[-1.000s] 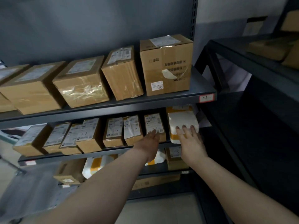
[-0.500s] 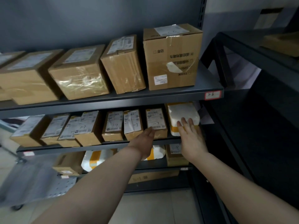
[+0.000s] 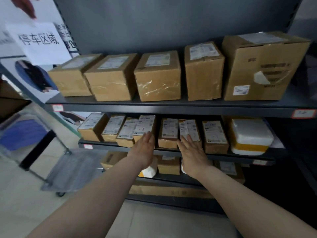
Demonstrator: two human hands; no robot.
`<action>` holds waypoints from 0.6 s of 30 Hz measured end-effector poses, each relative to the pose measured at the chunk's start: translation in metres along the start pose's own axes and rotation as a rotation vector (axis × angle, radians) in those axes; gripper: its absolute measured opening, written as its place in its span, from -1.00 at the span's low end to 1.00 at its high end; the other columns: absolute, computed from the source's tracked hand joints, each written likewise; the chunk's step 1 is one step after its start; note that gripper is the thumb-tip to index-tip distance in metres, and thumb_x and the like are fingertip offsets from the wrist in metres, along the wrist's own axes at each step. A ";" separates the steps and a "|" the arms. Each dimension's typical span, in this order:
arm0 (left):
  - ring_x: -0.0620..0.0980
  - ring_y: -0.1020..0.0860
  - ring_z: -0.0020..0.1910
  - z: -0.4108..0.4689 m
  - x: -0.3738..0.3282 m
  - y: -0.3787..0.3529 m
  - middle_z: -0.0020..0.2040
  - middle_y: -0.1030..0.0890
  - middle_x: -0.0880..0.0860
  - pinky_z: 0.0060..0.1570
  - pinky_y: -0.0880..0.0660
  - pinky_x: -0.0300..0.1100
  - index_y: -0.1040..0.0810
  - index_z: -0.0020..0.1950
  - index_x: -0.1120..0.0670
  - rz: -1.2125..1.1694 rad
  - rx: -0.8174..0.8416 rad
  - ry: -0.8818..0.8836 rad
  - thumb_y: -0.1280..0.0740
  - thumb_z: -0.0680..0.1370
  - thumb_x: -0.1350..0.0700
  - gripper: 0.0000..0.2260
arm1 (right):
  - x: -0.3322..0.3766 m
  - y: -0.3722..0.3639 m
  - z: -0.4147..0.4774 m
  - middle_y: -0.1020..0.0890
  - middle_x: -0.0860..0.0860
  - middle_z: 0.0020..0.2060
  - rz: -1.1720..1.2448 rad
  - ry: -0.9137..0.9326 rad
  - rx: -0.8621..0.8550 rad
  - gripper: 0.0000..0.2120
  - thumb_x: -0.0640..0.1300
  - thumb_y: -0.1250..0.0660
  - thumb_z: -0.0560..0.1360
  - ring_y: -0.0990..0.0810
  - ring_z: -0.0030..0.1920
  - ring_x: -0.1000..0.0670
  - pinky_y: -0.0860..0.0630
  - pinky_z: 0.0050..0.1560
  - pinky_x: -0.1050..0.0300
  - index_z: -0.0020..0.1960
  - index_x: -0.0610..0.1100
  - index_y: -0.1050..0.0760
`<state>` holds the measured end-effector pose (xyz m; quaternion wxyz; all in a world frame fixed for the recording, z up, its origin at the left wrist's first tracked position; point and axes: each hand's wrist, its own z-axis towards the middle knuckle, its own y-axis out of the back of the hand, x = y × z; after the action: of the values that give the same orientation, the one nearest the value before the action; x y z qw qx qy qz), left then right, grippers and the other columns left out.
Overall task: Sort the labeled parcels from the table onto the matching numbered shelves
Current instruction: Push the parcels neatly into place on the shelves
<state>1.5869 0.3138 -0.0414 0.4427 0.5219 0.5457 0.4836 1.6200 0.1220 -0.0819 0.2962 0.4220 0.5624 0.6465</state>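
Both arms reach to the middle shelf [image 3: 171, 152], where several small labelled cardboard parcels stand in a row. My left hand [image 3: 144, 148] lies flat with straight fingers against a small parcel [image 3: 145, 126]. My right hand [image 3: 192, 152] rests flat on another small parcel [image 3: 188, 129]. Between the two hands stands a reddish-brown parcel [image 3: 169, 133]. A white foam parcel with a yellow band [image 3: 250, 137] lies at the right end of this shelf, apart from both hands.
Several larger cardboard boxes line the upper shelf [image 3: 171, 107], which carries a red-framed tag [image 3: 303, 113] at its right end. More parcels sit on the lower shelf [image 3: 168, 166]. A metal trolley [image 3: 72, 170] stands at the left on the floor.
Both hands moved left along the middle shelf; the right hand left the white foam parcel and now rests on a small cardboard one. The view also swung left.
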 end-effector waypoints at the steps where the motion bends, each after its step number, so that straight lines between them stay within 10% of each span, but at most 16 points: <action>1: 0.03 0.16 0.57 0.002 0.014 -0.001 0.59 0.22 0.08 0.53 0.02 -0.05 0.20 0.59 0.12 0.029 0.006 0.008 -0.26 0.54 0.32 -0.22 | 0.010 -0.003 0.006 0.21 0.02 0.55 -0.009 0.016 0.008 -0.22 -0.27 -0.23 0.52 0.31 0.52 -0.02 0.35 0.41 -0.01 0.57 -0.05 0.16; 18: 0.02 0.15 0.57 0.044 0.104 -0.025 0.60 0.17 0.06 0.51 0.09 -0.02 0.25 0.58 0.07 -0.034 -0.023 -0.096 -0.24 0.50 0.33 -0.17 | 0.049 -0.030 0.072 0.13 -0.01 0.56 -0.048 -0.149 0.206 -0.21 -0.24 -0.24 0.50 0.17 0.54 -0.05 0.10 0.51 -0.16 0.56 -0.11 0.17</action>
<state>1.6208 0.4212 -0.0696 0.4825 0.5299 0.5269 0.4568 1.6576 0.2045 -0.1001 0.3078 0.4833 0.6122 0.5449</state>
